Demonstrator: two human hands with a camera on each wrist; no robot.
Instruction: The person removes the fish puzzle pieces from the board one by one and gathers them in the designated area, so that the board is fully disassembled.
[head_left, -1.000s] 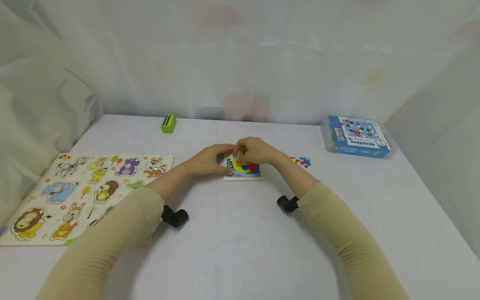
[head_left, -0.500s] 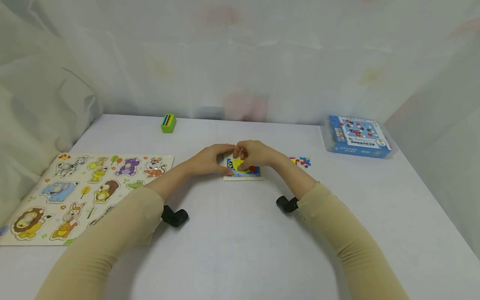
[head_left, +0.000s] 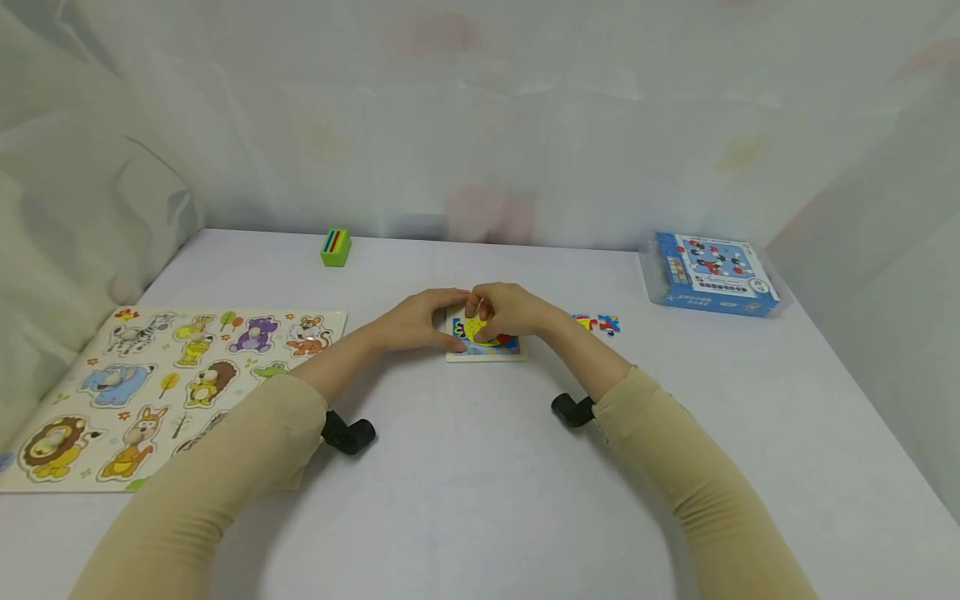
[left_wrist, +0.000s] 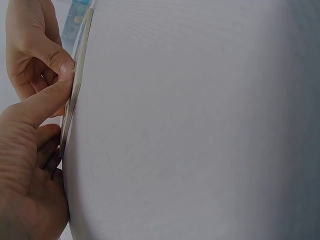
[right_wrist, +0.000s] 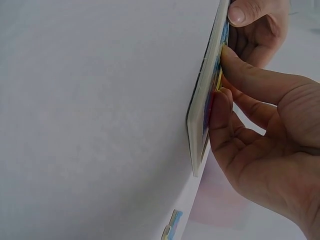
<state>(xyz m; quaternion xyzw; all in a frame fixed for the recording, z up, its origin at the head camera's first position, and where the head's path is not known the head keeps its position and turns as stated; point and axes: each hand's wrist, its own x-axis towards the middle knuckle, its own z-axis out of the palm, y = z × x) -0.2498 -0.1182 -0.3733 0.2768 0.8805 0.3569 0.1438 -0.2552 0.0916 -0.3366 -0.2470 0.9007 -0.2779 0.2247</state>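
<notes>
The likeliest fault to be feared is a crooked fit: if the yellow piece (head_left: 474,328) is pushed down while tilted, one edge could be caught on its neighbours in the small puzzle board (head_left: 487,358) and a corner left proud. A second risk is posed by uneven pressure; should more force be put on one side than is braced on the other, the board could be slid along the smooth white bench (head_left: 465,475) and pieces already laid could be jogged loose. The two loose pieces (head_left: 609,323), lying to the right of the board by the right forearm, might also be brushed aside by the sleeve if that arm were swept outward.

The board is set at the middle of the bench, between both hands. The left hand (head_left: 416,321) is held wide, its thumb rested on the board's left side and its fingers reached toward the far edge, so that the board is steadied. The right hand (head_left: 513,308) is narrowed, thumb and forefinger brought near each other, and the yellow piece seems to be pinched between them at the board's face; whether it is fully seated cannot be told, as it is partly covered by the fingers.
</notes>
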